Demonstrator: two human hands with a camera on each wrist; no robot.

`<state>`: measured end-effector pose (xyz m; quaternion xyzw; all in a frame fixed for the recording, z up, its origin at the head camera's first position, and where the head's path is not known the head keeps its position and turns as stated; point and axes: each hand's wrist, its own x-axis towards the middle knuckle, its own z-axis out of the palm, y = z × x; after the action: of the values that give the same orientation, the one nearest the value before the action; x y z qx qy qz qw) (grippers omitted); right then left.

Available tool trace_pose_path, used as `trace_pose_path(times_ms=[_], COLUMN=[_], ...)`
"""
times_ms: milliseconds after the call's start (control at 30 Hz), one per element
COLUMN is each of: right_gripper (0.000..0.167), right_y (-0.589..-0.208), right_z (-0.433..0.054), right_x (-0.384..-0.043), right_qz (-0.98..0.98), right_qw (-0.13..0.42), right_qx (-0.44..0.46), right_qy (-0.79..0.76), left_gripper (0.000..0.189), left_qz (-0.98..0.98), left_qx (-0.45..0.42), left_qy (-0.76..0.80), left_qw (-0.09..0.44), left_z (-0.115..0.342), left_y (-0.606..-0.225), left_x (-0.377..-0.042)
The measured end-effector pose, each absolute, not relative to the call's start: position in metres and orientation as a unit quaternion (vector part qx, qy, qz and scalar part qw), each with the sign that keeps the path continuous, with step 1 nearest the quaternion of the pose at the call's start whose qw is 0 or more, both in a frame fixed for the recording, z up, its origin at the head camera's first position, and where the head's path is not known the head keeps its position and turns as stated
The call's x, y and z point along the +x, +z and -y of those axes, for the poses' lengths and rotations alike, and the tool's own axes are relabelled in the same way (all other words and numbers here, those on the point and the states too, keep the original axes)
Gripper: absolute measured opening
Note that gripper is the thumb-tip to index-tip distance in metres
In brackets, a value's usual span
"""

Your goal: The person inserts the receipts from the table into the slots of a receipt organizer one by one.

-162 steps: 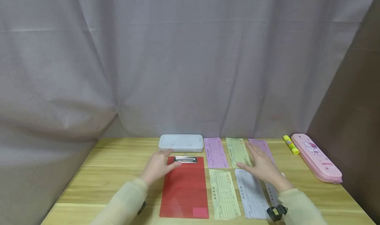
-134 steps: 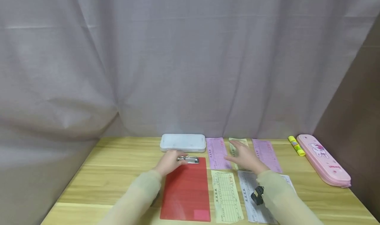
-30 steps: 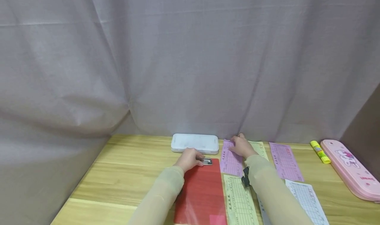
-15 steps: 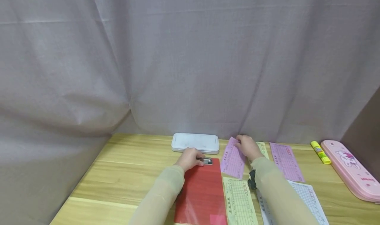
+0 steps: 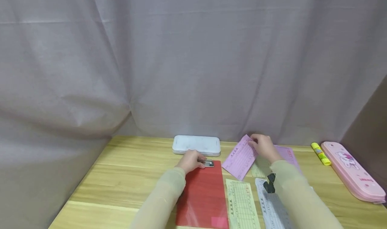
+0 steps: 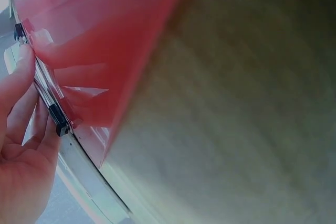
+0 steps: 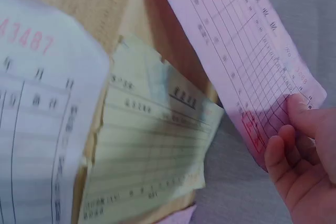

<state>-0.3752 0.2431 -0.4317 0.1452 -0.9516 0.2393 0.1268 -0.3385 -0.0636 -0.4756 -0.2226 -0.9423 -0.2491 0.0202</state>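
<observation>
A red clipboard [image 5: 203,195] lies flat on the wooden table, its metal clip [image 5: 209,163] at the far end. My left hand [image 5: 189,161] grips that clip, thumb on the near side and fingers behind it, as the left wrist view shows. Between thumb and fingers, my right hand [image 5: 266,148] pinches the top corner of a purple receipt slip [image 5: 240,159]. The slip is tilted and raised off the table to the right of the clipboard. Under the right arm lie a yellow-green slip [image 7: 152,140] and a white slip [image 5: 270,205], both partly hidden.
Another yellow-green slip [image 5: 242,203] lies beside the clipboard. Beyond the right hand is a second purple slip [image 5: 288,155]. A white case [image 5: 196,145] stands behind the clipboard. At the right are a yellow glue stick [image 5: 321,153] and a pink pencil case [image 5: 353,172]. A grey curtain [image 5: 193,61] borders the back.
The right hand has taken hold of the purple slip, lifted it and moved right, turning it. The left hand reached the clip earlier and has stayed there.
</observation>
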Motion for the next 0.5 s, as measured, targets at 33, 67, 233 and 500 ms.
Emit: trace_pose_path(times_ms=[33, 67, 233, 500], right_gripper=[0.008, 0.008, 0.01, 0.026], right_y=[-0.429, -0.427, -0.419, -0.415], right_z=[-0.245, -0.246, -0.252, -0.26], right_x=[-0.374, -0.372, -0.363, -0.339], right_qz=[0.951, 0.95, 0.945, 0.934], right_qw=[0.127, 0.127, 0.127, 0.051], right_qx=[0.143, 0.14, 0.128, 0.082], right_qy=[0.244, 0.248, 0.272, 0.343], left_gripper=[0.027, 0.027, 0.025, 0.027], left_qz=[0.942, 0.942, 0.94, 0.944], left_qx=[-0.224, -0.226, -0.236, -0.23], left_qy=[-0.249, -0.248, -0.246, -0.235], left_qw=[0.02, 0.021, 0.023, 0.012], left_z=[0.064, 0.065, 0.066, 0.064], left_y=[-0.476, -0.475, -0.474, -0.471], left_x=[-0.339, -0.338, -0.337, -0.334])
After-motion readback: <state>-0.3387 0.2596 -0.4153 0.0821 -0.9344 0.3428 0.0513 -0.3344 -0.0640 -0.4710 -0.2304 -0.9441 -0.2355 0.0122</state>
